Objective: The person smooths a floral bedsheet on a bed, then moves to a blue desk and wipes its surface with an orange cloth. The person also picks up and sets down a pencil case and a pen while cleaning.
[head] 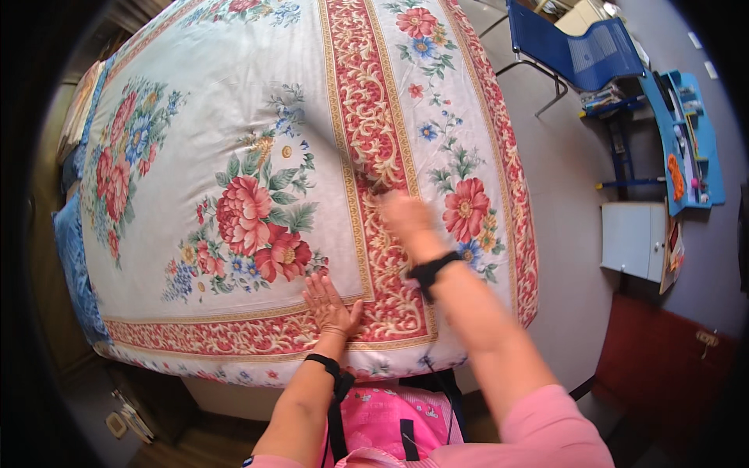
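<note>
A white bedsheet (234,134) with red, blue and green flower prints and red-and-gold borders covers a bed before me. My left hand (330,304) lies flat on it near the front corner of the border, fingers spread, holding nothing. My right hand (406,219) is blurred above the right-hand border strip, closed around one end of a long, thin dark thing (333,143), too blurred to name, that slants up and to the left over the sheet. Each wrist wears a black strap.
Blue pillows or bedding (76,257) show at the bed's left edge. To the right stand a blue chair (576,52), a light-blue desk (673,134) with small items, a white cabinet (632,240) and a dark red panel (655,362). Books (134,418) stand low at the left.
</note>
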`<action>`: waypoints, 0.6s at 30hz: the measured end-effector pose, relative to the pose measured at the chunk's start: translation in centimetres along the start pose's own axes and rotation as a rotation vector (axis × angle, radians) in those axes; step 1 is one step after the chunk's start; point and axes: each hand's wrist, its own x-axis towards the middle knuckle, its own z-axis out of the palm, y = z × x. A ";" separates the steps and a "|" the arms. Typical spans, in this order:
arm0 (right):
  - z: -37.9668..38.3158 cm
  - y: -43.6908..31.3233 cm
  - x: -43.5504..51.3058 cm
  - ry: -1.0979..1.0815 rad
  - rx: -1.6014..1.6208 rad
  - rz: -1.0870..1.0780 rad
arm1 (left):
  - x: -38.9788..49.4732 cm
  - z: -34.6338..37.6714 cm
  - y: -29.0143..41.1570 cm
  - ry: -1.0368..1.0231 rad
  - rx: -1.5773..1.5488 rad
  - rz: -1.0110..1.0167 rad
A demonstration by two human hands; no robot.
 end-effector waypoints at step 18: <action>2.3 -7.9 -4.7 -0.190 0.250 -0.662 | 0.6 -0.6 1.3 0.112 -0.030 -0.028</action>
